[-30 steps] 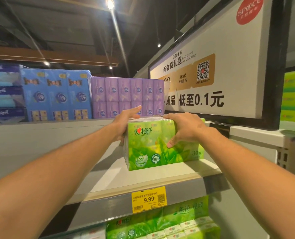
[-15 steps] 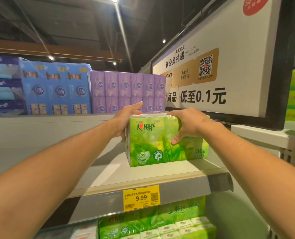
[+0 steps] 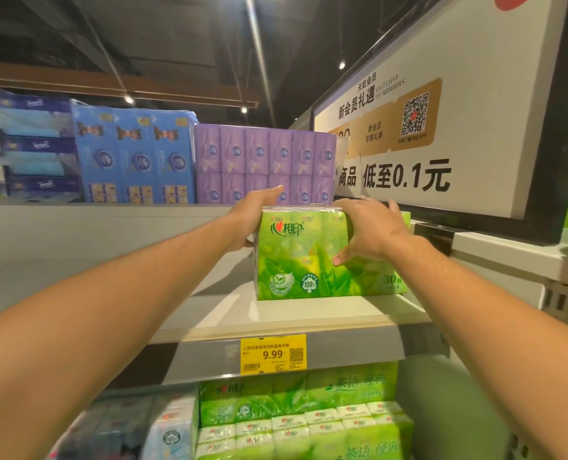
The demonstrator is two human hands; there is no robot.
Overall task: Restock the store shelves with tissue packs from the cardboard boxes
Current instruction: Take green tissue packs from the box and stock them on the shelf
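Two hands: left hand (image 3: 247, 220) and right hand (image 3: 365, 232) grip opposite ends of the green tissue pack (image 3: 304, 257); fingers curled over its top
Pack: upright on the shelf (image 3: 209, 307), near its right end
Shelf edge: yellow price tag (image 3: 272, 354)
Shelf below: more green packs (image 3: 296, 410)
Top ledge: purple packs (image 3: 262, 164); blue packs (image 3: 133, 157)

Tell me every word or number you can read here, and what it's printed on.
"心相印", "100%", "30": green pack held by the left hand and right hand.
"9.99": yellow price tag; its small print is unreadable.
"新会员礼遇", "EXCLUSIVE TO MEMBERS", "低至0.1元": wall sign.
"茶语": green packs below.
"Tempo": dark blue packs, blurred.
Blue packs and purple packs: unreadable.
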